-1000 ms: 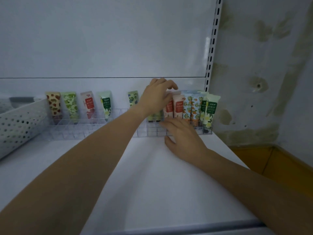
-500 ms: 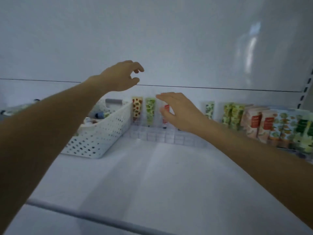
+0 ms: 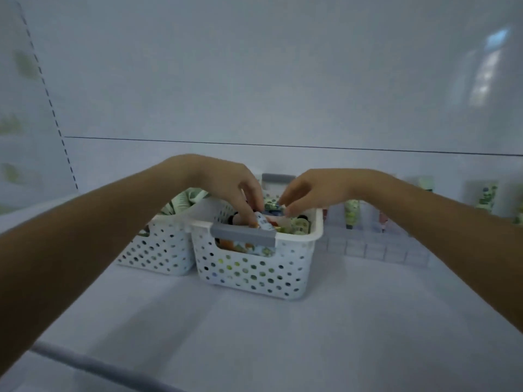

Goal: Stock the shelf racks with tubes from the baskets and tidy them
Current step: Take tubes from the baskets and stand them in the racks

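Head view: white basket [image 3: 249, 274] on shelf [image 3: 254, 340], loose tubes inside, both hands over it. Fingers of left hand [image 3: 226, 182] curled down into basket, gripping white-labelled tube [image 3: 263, 222]. Fingertips of right hand [image 3: 314, 190] pinch blue-green tube [image 3: 272, 206] just above the pile. Second basket [image 3: 158, 250] just beside, behind-left, holds leaf-print tubes. Clear rack [image 3: 373, 247] at right along back wall, few upright tubes [image 3: 351, 216] in it.

Right basket [image 3: 254, 267]: on the shelf [image 3: 254, 340], centre, loose tubes [image 3: 297, 224] in it.
Left basket [image 3: 158, 250]: beside it, slightly behind, seemingly touching.
Rack [image 3: 376, 248]: right of both baskets, standing tubes [image 3: 351, 216] inside.
Left hand [image 3: 226, 188], right hand [image 3: 311, 193]: over the right basket.
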